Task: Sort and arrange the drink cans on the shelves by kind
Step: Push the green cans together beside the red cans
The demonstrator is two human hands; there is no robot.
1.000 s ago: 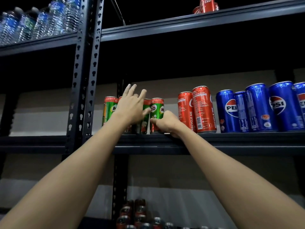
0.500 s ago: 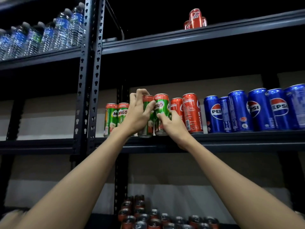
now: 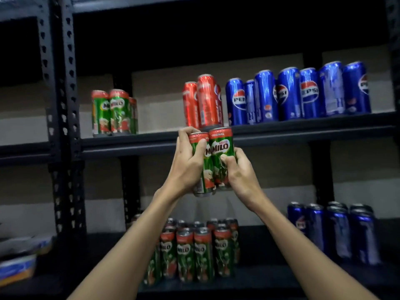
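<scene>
Gripping two upright Milo cans (image 3: pixel 213 156) (side by side): left hand (image 3: pixel 186 167), right hand (image 3: pixel 240 172), fingers curled.

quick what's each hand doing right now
Left hand: fingers curled round the left Milo can, holding it.
Right hand: fingers curled round the right Milo can, holding it.

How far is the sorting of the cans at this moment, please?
Partly done. The blue Pepsi cans stand grouped on the middle shelf, and green Milo cans fill the lower shelf. In hand: the left hand and right hand each grip one green Milo can. Left: the green Milo cans beside the post.
</scene>
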